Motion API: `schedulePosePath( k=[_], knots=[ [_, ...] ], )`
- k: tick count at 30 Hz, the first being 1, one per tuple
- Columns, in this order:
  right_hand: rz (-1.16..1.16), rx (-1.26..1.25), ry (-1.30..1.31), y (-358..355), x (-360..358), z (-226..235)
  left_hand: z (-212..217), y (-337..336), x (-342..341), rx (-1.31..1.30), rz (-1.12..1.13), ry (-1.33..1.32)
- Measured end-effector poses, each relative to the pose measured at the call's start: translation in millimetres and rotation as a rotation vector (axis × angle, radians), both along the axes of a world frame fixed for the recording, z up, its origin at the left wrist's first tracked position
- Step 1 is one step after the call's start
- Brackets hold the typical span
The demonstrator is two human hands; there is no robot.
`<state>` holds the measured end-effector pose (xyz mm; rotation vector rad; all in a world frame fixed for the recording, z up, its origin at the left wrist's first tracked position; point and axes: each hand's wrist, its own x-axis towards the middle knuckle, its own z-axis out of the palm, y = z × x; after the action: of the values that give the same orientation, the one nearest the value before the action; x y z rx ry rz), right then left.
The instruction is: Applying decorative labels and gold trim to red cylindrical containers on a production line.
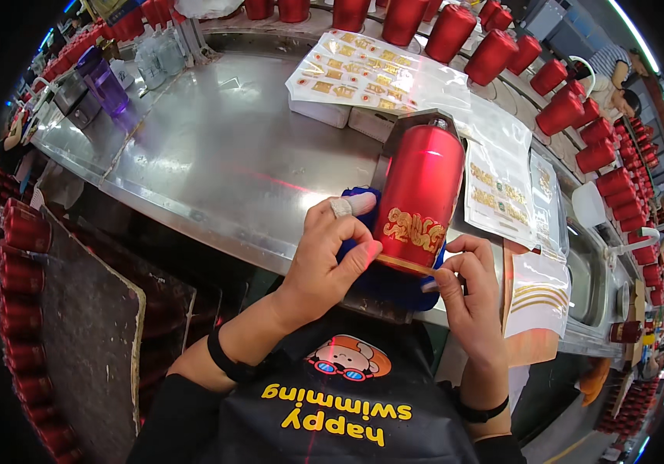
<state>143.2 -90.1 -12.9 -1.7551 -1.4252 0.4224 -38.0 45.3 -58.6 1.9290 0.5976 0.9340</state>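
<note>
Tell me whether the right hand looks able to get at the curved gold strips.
Probably yes: the gold strips lie just right of the right hand, apparently uncovered, though it would have to leave the red canister first.

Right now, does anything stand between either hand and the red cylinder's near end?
Nothing visible blocks the left hand or right hand from the near end of the red cylinder; the blue cloth shows beside it, not over it.

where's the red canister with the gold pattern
In the head view, the red canister is right of centre, its near end between the left hand and the right hand, with gold-patterned sheets to its right.
</note>
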Motion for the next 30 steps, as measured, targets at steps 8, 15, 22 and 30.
schedulePosePath(
  k=[8, 15, 22, 30],
  knots=[
    [-0.013, -0.008, -0.043, -6.7, 3.0, 0.1, -0.5, -5.2, 7.5, 0.019, 0.029, -0.008],
    [-0.040, -0.003, -0.001, -15.2, 7.9, -1.7, 1.9, -9.6, 15.7, 0.030, 0.018, -0.034],
    [-0.057, 0.004, 0.013, -19.3, 10.5, -6.1, 2.4, -10.9, 14.8, -0.047, -0.001, 0.008],
    [-0.069, -0.014, 0.028, -19.0, 11.1, -5.3, -2.3, -7.1, 15.0, -0.126, -0.052, -0.030]
  ],
)
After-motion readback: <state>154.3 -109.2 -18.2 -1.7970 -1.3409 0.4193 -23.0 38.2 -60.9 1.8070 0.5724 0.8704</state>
